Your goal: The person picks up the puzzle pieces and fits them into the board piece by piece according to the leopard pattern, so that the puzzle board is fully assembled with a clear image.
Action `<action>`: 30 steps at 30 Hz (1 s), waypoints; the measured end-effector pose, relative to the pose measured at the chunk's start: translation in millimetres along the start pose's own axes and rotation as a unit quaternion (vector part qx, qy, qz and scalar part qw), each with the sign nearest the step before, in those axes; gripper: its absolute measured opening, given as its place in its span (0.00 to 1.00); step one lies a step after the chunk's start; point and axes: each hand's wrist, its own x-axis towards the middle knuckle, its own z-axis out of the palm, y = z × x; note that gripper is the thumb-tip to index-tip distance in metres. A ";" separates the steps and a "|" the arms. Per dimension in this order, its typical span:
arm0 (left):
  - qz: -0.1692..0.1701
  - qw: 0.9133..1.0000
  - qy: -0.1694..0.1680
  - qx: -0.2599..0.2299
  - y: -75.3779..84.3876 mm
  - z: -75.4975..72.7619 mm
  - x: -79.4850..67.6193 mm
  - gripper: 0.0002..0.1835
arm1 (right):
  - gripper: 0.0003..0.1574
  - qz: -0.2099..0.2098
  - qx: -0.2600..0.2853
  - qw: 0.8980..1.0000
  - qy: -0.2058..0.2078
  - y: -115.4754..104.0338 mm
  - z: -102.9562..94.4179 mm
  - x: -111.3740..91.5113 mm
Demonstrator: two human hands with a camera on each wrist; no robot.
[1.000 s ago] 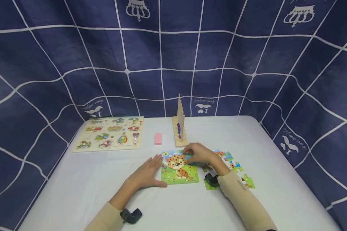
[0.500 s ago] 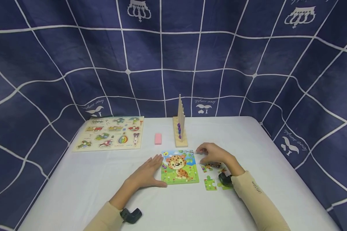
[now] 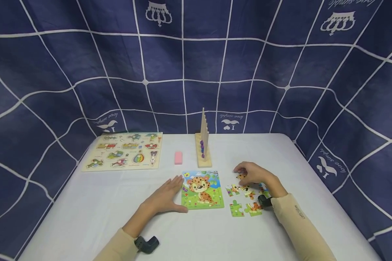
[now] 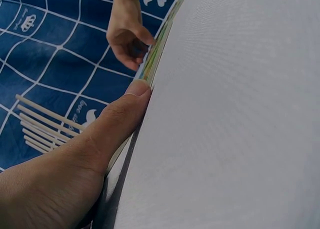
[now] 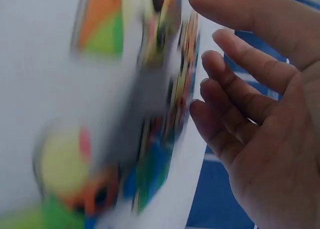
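Note:
My left hand rests on the table with thumb and fingers spread along the left side of a square leopard jigsaw puzzle. In the left wrist view the thumb lies against the puzzle's edge. To the right, my right hand hovers over loose jigsaw pieces, partly covering several of them. The right wrist view has its fingers loosely bent and apart, with nothing between them. Blurred pieces lie just beyond the fingertips.
A wooden peg stand with purple and blue beads stands behind the puzzle. A pink block lies to its left. At the back left is a picture peg board. A blue checked curtain hangs behind the white table.
My right hand has moved right, from the puzzle's upper right edge to above the loose pieces, uncovering the puzzle's right side. The left hand has stayed in place.

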 end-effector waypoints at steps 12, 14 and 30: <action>-0.002 1.000 -0.001 -0.001 -1.3 2.4 1.9 0.67 | 0.35 0.049 0.006 0.999 -0.001 28.2 -17.3 -6.7; -0.004 1.000 -0.001 -0.002 -1.1 2.5 2.0 0.67 | 0.34 0.044 0.008 0.999 -0.004 30.5 -17.5 -7.0; -0.006 1.000 -0.001 0.010 -2.2 2.5 1.6 0.68 | 0.25 0.019 0.007 1.000 -0.011 35.4 -17.8 -5.1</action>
